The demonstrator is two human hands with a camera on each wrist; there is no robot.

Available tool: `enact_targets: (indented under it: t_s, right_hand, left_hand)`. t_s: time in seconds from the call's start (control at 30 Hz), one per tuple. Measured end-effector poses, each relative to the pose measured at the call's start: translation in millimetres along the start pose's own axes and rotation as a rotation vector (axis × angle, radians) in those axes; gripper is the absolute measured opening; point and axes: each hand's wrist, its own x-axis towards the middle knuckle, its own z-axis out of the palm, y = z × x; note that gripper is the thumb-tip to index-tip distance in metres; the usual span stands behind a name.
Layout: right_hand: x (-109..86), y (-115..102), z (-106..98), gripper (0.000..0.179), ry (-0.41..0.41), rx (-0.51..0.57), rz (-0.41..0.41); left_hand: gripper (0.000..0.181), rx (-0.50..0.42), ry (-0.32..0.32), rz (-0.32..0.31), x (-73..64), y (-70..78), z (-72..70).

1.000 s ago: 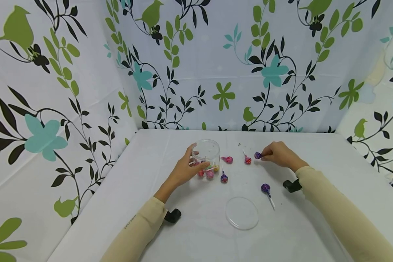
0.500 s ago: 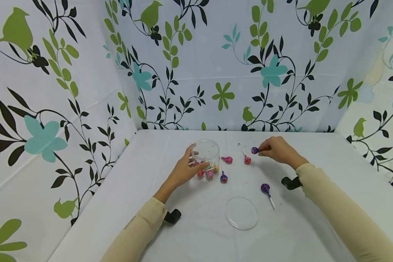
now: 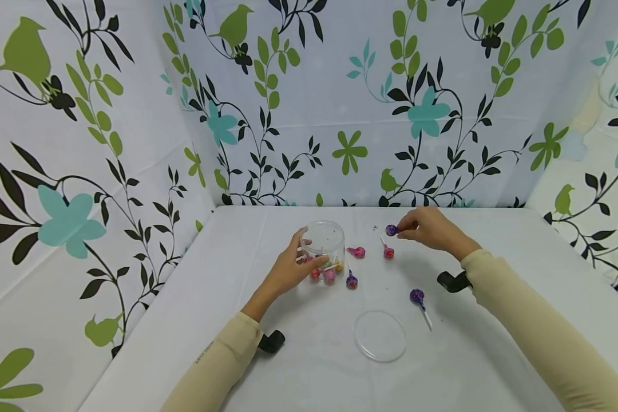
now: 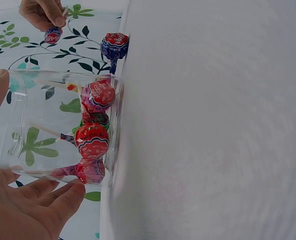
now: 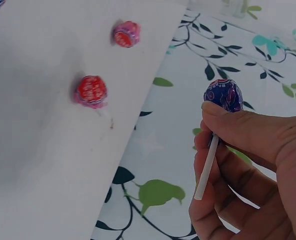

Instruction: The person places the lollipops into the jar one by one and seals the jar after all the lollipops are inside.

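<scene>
My left hand [image 3: 286, 270] holds a clear plastic jar [image 3: 323, 243], fingers and thumb round its side. Several wrapped lollipops [image 4: 92, 141] in pink, red and green lie at the jar's bottom. Raised above the table, my right hand [image 3: 435, 230] pinches a purple-wrapped lollipop [image 3: 391, 230] between thumb and fingers. Its white stick points down along the fingers in the right wrist view. On the table between the hands lie a pink lollipop [image 3: 357, 252] and a red one [image 3: 388, 252]. A purple lollipop [image 3: 352, 280] rests just right of the jar.
Nearer the front, another purple lollipop [image 3: 418, 297] lies with its stick toward me. A clear round lid [image 3: 380, 336] is flat on the white table [image 3: 309, 372]. Patterned fabric [image 3: 298, 126] hangs behind the table and at both sides.
My right hand has lifted and moved left and away from me with the purple lollipop. The left hand and jar have stayed in place.
</scene>
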Motion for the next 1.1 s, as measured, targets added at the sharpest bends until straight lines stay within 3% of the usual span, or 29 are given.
enact_targets:
  t_s: [0.33, 1.1]
  right_hand:
    - [6.1, -25.0, -8.5, 0.013, 0.01, -0.016, -0.042]
    - [31.7, -81.0, 2.5, 0.008, 0.027, 0.025, -0.219]
  left_hand:
    - [0.097, 0.001, 0.004, -0.002, 0.5, -1.7, 0.7]
    - [0.097, 0.005, -0.015, -0.021, -0.9, 3.8, -3.1]
